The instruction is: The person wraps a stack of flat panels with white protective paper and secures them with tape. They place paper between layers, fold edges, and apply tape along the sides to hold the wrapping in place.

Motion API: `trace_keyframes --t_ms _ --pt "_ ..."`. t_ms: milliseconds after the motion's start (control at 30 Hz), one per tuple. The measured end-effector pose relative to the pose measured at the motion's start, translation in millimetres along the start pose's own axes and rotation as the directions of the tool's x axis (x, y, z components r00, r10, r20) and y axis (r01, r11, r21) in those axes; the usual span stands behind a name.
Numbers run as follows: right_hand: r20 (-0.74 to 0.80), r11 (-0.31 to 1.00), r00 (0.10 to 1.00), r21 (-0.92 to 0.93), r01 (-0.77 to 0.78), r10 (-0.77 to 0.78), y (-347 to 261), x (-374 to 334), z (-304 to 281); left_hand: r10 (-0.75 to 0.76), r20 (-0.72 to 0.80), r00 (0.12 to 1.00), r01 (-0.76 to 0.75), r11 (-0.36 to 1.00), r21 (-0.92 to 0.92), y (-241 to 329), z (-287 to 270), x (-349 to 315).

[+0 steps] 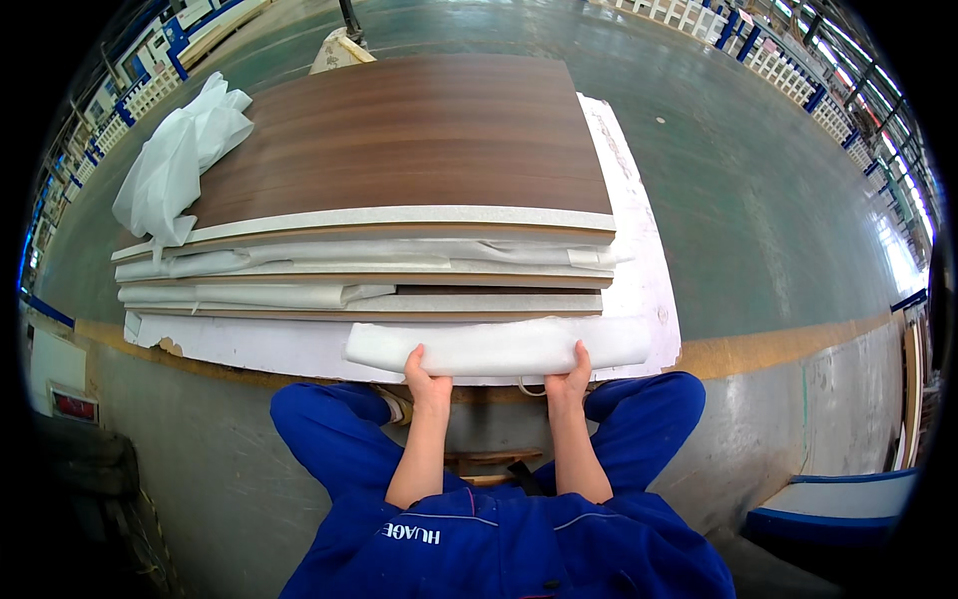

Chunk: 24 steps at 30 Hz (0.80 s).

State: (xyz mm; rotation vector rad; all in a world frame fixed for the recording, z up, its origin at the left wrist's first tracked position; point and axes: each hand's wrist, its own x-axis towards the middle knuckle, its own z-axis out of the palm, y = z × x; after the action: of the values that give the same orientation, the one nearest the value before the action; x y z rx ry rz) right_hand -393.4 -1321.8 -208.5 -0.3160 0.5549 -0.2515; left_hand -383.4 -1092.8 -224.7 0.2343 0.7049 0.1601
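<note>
A long white roll of thin foam sheet (494, 347) lies crosswise in front of me, along the near side of the stacked panels. My left hand (427, 377) grips it left of its middle, thumb on top and fingers hidden underneath. Toward its right end my right hand (571, 375) holds it the same way. Just beyond the roll is a stack of brown wood-grain panels (419, 140) with pale edges. White foam sheet (329, 262) is folded between the panel layers.
Crumpled white sheet (185, 150) drapes over the stack's left corner. A white board (649, 299) with worn edges lies under the stack. Green floor (758, 230) stretches beyond, with white fences (783, 75) far off. A blue-and-white edged object (838, 504) stands at lower right.
</note>
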Motion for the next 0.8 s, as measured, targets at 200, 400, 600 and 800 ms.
trace_keyframes --t_ms 200,400,600,800 --pt "-0.048 0.996 0.996 0.051 -0.070 0.072 -13 -2 1 -0.013 0.039 0.999 0.014 1.000 -0.016 17 5 2" --pt "-0.098 0.999 0.995 0.040 -0.020 0.024 -46 24 -22 0.105 0.003 0.994 -0.105 0.992 0.072 51 5 10" --pt "-0.124 0.999 0.992 0.032 0.022 -0.018 -50 32 -17 0.196 0.111 0.974 -0.201 0.979 0.032 54 8 13" --pt "-0.175 0.933 0.950 -0.300 0.199 -0.259 -51 57 -67 0.247 0.182 0.952 -0.249 0.968 -0.012 52 39 -8"
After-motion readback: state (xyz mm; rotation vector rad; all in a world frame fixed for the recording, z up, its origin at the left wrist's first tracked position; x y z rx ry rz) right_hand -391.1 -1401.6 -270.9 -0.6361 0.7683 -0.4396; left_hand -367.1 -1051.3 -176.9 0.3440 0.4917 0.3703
